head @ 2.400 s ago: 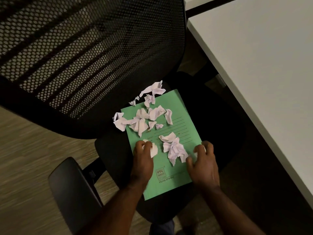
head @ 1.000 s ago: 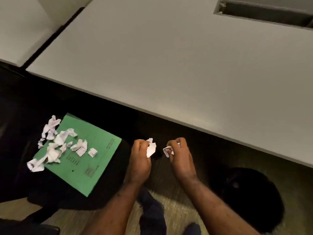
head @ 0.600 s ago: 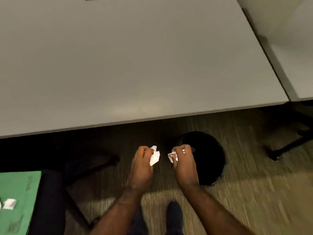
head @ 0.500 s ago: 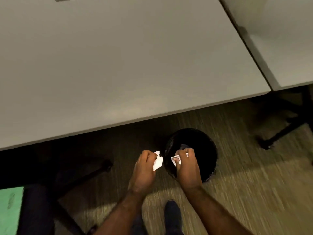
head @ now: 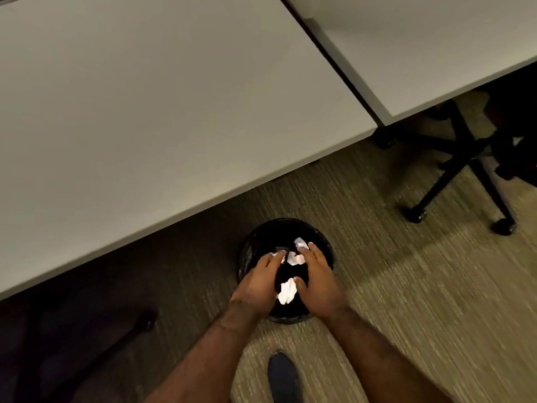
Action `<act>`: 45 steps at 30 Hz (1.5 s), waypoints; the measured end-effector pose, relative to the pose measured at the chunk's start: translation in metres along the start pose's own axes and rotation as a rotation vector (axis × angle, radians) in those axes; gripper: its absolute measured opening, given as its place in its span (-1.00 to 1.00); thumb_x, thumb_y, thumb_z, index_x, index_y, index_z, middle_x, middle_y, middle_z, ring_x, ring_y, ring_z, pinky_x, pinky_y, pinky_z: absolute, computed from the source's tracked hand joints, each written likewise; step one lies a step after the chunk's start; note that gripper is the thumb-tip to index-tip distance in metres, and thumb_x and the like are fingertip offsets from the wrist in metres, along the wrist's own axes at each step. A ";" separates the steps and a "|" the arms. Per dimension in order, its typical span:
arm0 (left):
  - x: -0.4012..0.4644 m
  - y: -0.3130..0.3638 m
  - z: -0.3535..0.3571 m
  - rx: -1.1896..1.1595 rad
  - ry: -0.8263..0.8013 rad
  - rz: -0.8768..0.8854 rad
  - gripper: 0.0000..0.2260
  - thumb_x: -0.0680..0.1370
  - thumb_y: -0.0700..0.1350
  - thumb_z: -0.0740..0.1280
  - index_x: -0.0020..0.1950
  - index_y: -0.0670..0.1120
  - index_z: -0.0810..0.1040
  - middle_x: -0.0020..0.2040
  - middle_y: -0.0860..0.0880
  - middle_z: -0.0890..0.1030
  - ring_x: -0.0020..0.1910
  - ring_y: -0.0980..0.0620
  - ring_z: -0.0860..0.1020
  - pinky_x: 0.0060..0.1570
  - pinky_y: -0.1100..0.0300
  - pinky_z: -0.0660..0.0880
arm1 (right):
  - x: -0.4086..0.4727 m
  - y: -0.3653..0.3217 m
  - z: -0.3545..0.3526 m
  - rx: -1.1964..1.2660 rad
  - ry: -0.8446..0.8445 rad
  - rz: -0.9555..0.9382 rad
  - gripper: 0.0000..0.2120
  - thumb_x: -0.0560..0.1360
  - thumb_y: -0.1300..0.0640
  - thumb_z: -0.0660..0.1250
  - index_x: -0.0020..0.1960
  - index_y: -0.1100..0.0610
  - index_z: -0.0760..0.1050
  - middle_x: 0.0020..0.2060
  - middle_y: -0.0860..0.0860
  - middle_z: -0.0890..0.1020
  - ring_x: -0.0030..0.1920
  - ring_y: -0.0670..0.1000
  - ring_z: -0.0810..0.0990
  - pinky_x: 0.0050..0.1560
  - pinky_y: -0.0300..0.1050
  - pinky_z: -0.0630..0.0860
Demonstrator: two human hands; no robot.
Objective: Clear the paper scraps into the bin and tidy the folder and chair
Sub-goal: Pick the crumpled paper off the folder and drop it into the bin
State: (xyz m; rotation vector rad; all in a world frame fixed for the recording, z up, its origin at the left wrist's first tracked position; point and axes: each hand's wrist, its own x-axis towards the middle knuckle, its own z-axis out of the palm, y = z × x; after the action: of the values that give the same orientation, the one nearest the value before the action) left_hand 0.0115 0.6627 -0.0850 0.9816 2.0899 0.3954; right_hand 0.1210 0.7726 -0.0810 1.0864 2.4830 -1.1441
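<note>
Now | paper scraps [head: 287, 290] between open hands | over bin [head: 325, 245]

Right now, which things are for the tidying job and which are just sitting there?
For the job: black bin, white paper scraps, left hand, right hand.

Just there: grey desk, second desk, chair base, shoe.

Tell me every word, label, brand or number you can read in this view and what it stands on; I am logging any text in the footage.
None: no text can be read in this view.
The white desk is bare of print.
The black bin shows no label.
The paper scraps between the left hand and right hand look blank, though they are too crumpled and blurred to be sure.
The shoe shows no brand mark.
</note>
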 end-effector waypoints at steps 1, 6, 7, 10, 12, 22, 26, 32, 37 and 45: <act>-0.001 0.001 -0.001 0.020 0.013 0.007 -0.25 0.45 -0.29 0.34 0.55 0.02 0.08 0.51 0.00 0.22 0.42 -0.05 0.33 0.33 0.08 0.36 | -0.003 0.001 -0.001 -0.014 0.033 -0.006 -0.43 0.50 0.23 0.33 0.47 0.08 0.26 0.54 0.03 0.16 0.48 0.06 0.24 0.43 -0.06 0.25; -0.026 -0.013 -0.019 0.092 0.179 -0.012 -0.33 0.48 -0.09 0.37 0.53 0.04 0.13 0.48 0.04 0.26 0.42 0.01 0.28 0.38 0.09 0.31 | -0.020 -0.021 0.001 -0.156 0.128 -0.083 -0.59 0.51 0.20 0.32 0.35 0.07 0.41 0.44 0.04 0.34 0.41 0.08 0.32 0.36 -0.05 0.33; -0.036 -0.018 -0.025 0.082 0.243 -0.025 -0.36 0.49 -0.06 0.36 0.51 0.04 0.16 0.48 0.05 0.27 0.41 0.03 0.28 0.39 0.13 0.28 | -0.023 -0.033 0.003 -0.192 0.123 -0.134 -0.59 0.51 0.19 0.32 0.35 0.08 0.43 0.42 0.06 0.36 0.41 0.08 0.33 0.38 -0.04 0.31; -0.070 -0.036 -0.043 0.036 0.433 -0.071 -0.47 0.51 -0.03 0.32 0.46 0.07 0.26 0.42 0.08 0.33 0.36 0.09 0.31 0.34 0.19 0.25 | -0.030 -0.074 0.013 -0.303 0.108 -0.295 -0.60 0.49 0.16 0.34 0.33 0.07 0.46 0.38 0.08 0.43 0.39 0.09 0.37 0.40 -0.01 0.31; -0.099 -0.051 -0.053 0.020 0.545 -0.136 -0.52 0.52 -0.03 0.32 0.43 0.09 0.30 0.39 0.09 0.36 0.35 0.12 0.32 0.31 0.23 0.22 | -0.037 -0.107 0.025 -0.365 0.065 -0.394 -0.57 0.51 0.12 0.33 0.37 0.04 0.41 0.40 0.06 0.41 0.42 0.07 0.33 0.43 -0.02 0.27; -0.277 -0.154 -0.076 -0.029 1.014 -0.598 -0.44 0.46 0.08 0.39 0.41 -0.06 0.37 0.44 -0.09 0.38 0.45 -0.11 0.30 0.36 -0.11 0.29 | -0.097 -0.264 0.123 -0.461 -0.103 -0.900 -0.37 0.31 0.08 0.57 0.32 0.14 0.45 0.31 0.14 0.51 0.34 0.19 0.47 0.31 0.07 0.36; -0.348 -0.194 -0.072 -0.051 1.109 -0.753 -0.38 0.51 0.19 0.23 0.49 0.00 0.17 0.52 -0.08 0.24 0.51 -0.07 0.17 0.42 -0.10 0.15 | -0.134 -0.312 0.175 -0.431 -0.199 -1.031 -0.35 0.43 -0.02 0.46 0.43 0.09 0.30 0.44 0.10 0.37 0.47 0.14 0.27 0.41 0.08 0.24; -0.442 -0.251 -0.066 -0.115 1.193 -0.923 -0.34 0.53 0.22 0.20 0.54 0.02 0.04 0.58 -0.05 0.07 0.55 -0.04 0.00 0.45 -0.08 0.01 | -0.185 -0.377 0.245 -0.461 -0.340 -1.188 -0.30 0.49 -0.05 0.37 0.52 0.05 0.14 0.54 0.05 0.16 0.55 0.09 0.04 0.49 0.15 0.16; -0.514 -0.292 -0.058 -0.138 1.223 -1.029 -0.29 0.53 0.21 0.22 0.55 0.07 -0.05 0.59 -0.01 0.01 0.55 0.00 -0.04 0.44 -0.08 -0.01 | -0.229 -0.423 0.297 -0.509 -0.418 -1.241 -0.26 0.50 -0.06 0.36 0.54 -0.02 0.04 0.56 0.01 0.02 0.54 0.04 -0.10 0.50 0.06 0.07; -0.584 -0.361 -0.048 -0.263 1.201 -1.243 -0.35 0.51 0.17 0.29 0.52 0.07 0.10 0.55 -0.04 0.13 0.52 -0.07 0.10 0.39 -0.16 0.15 | -0.265 -0.482 0.374 -0.602 -0.498 -1.169 -0.34 0.52 0.02 0.36 0.49 -0.08 0.09 0.53 0.05 0.07 0.35 0.10 0.37 0.06 0.02 0.60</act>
State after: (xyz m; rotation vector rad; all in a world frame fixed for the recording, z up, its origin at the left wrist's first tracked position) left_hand 0.0222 -0.0122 0.0485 -1.0645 3.0101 0.6050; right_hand -0.0689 0.1511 0.0621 -0.8205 2.6321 -0.5726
